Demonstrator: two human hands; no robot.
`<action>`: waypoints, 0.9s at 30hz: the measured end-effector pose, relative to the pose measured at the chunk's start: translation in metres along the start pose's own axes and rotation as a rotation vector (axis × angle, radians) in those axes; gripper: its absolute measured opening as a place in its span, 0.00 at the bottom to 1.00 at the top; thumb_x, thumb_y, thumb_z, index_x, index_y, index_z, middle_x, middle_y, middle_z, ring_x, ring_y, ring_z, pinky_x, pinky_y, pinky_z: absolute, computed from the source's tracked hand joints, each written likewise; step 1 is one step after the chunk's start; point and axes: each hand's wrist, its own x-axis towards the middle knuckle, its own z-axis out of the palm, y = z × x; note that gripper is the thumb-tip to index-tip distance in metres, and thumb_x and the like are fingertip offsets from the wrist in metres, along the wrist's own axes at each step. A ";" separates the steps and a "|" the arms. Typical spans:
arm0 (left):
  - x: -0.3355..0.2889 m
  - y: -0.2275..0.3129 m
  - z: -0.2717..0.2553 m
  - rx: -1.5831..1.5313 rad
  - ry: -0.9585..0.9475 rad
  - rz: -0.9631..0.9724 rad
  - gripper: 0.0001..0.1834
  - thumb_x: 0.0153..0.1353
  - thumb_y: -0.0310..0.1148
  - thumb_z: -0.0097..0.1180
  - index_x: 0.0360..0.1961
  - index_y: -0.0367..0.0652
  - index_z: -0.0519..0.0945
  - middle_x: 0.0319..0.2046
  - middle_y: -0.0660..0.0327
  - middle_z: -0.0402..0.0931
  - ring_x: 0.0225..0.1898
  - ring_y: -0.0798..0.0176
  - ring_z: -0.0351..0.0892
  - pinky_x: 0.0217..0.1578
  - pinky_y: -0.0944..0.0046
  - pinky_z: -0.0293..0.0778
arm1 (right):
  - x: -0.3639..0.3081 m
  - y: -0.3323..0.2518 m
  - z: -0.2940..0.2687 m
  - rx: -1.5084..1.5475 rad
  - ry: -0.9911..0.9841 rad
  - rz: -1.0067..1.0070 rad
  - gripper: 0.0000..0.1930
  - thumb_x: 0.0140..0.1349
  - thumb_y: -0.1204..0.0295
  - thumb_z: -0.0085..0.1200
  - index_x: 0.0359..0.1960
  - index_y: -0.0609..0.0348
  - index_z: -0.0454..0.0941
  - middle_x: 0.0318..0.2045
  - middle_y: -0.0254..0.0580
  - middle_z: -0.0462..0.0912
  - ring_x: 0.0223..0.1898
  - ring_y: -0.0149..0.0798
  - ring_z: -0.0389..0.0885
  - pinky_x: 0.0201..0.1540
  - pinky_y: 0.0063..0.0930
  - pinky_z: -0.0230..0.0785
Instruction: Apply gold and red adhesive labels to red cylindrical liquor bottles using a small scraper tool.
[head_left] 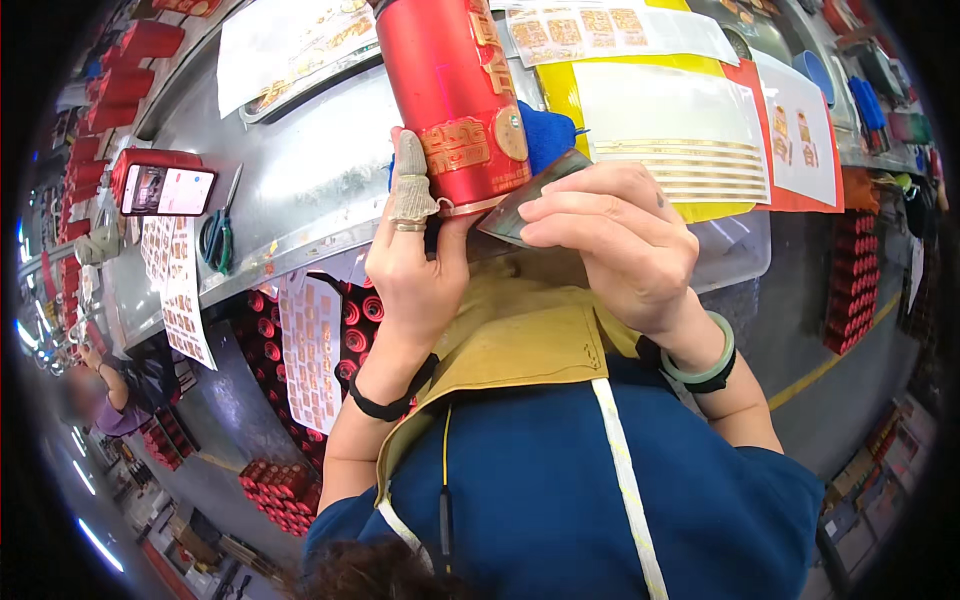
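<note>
A red cylinder, metallic and decorated with gold patterns, lies tilted on a blue cloth at the table's front edge. Around its lower left side closes my left hand, one finger wrapped in a beige fabric sleeve. Pinched in my right hand is a thin dark flat scraper, its edge at the cylinder's near end beside a gold band. Whether the scraper presses on the band cannot be made out.
On the metal table are a phone, scissors and a white sheet with gold strips over yellow backing. Sticker sheets hang off the front edge, above several red cylinders. A person sits far left.
</note>
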 end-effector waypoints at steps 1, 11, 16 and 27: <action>0.000 0.001 -0.001 0.000 0.004 0.004 0.37 0.57 0.15 0.63 0.71 0.34 0.70 0.71 0.41 0.67 0.68 0.40 0.73 0.63 0.55 0.72 | 0.001 -0.001 0.000 -0.011 0.000 0.003 0.12 0.47 0.79 0.62 0.36 0.58 0.87 0.36 0.37 0.88 0.40 0.41 0.85 0.42 0.35 0.75; 0.009 0.002 0.000 0.044 0.016 0.084 0.41 0.55 0.19 0.67 0.72 0.34 0.69 0.69 0.41 0.69 0.67 0.42 0.75 0.61 0.53 0.76 | 0.000 -0.001 0.000 0.002 -0.005 -0.001 0.12 0.48 0.80 0.61 0.36 0.58 0.87 0.36 0.38 0.88 0.40 0.41 0.86 0.43 0.36 0.76; 0.005 -0.007 -0.014 0.057 -0.103 -0.005 0.37 0.59 0.24 0.68 0.70 0.33 0.70 0.67 0.42 0.72 0.65 0.41 0.76 0.69 0.47 0.65 | 0.001 0.001 -0.003 0.024 -0.013 0.027 0.11 0.49 0.80 0.61 0.36 0.58 0.87 0.36 0.39 0.88 0.40 0.42 0.86 0.43 0.36 0.76; 0.041 0.011 0.000 0.325 -0.134 0.427 0.43 0.41 0.15 0.63 0.66 0.38 0.77 0.69 0.46 0.72 0.74 0.43 0.65 0.75 0.38 0.52 | -0.001 0.004 -0.002 0.070 0.001 0.120 0.12 0.50 0.84 0.60 0.36 0.58 0.87 0.35 0.39 0.89 0.40 0.41 0.86 0.45 0.34 0.76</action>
